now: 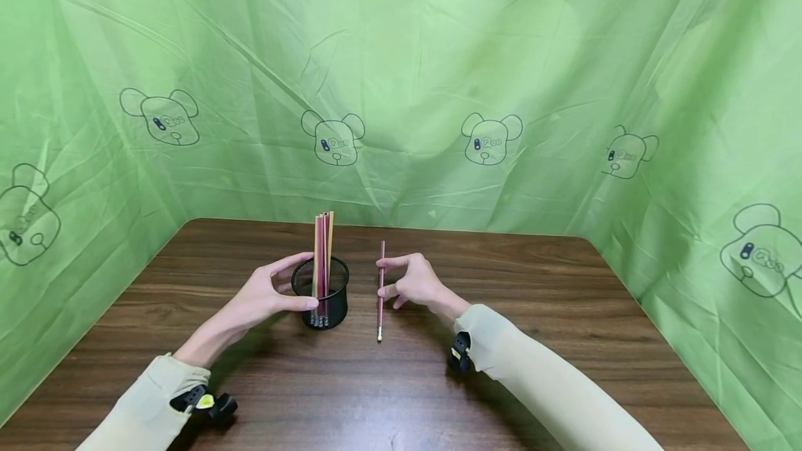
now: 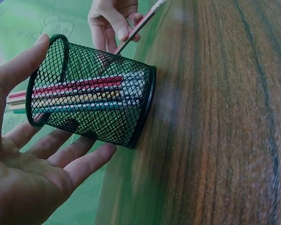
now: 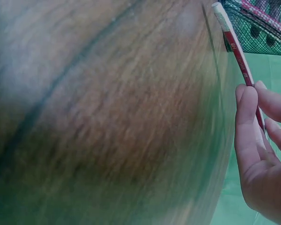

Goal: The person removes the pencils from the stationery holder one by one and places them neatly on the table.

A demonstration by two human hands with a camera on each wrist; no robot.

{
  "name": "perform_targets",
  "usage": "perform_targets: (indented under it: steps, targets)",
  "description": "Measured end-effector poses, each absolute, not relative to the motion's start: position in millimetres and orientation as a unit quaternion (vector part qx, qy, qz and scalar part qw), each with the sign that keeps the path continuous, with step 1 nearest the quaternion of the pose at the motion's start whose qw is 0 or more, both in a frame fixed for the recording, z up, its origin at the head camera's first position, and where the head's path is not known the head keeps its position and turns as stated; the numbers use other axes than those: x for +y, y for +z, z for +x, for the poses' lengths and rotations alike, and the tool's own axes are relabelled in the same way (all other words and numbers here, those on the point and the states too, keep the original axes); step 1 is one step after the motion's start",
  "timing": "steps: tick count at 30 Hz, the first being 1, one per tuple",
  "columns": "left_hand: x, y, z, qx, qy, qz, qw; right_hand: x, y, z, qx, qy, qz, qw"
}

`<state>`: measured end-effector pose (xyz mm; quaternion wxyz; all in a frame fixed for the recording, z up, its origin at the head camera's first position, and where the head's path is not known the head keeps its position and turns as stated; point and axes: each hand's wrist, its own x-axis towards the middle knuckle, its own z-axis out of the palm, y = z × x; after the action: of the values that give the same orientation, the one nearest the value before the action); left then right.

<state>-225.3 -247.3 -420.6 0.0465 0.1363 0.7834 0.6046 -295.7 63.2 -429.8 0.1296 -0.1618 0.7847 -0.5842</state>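
A round black mesh pencil cup (image 1: 338, 308) stands upright on the table, with several pencils (image 1: 323, 246) in it, some dark red and some yellowish. My left hand (image 1: 266, 292) holds the cup from its left side, the thumb at the rim; in the left wrist view the other fingers spread along the cup's wall (image 2: 96, 124). To the right of the cup, my right hand (image 1: 415, 282) pinches a dark red pencil (image 1: 380, 319) between thumb and fingers. Its eraser end points toward me, and the right wrist view shows the pale tip and lettering on the pencil (image 3: 237, 51).
The brown wood-grain table (image 1: 301, 388) lies under both hands. Green cloth (image 1: 407, 186) with bear-head outlines hangs behind the table and along both sides. Each wrist bears a black strapped device, such as the left wrist device (image 1: 203, 402).
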Motion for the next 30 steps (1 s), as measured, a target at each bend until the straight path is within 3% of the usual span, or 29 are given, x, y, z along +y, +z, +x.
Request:
perform_targets:
  steps: [14, 30]
  targets:
    - [-246.1, -420.5, -224.9, 0.772, 0.617, 0.146, 0.043, 60.8, -434.6, -295.5, 0.784, -0.578, -0.152, 0.168]
    - [-247.1, -420.9, -225.4, 0.780, 0.609, 0.140, 0.043, 59.8, -436.7, -298.4, 0.783, -0.580, -0.144, 0.175]
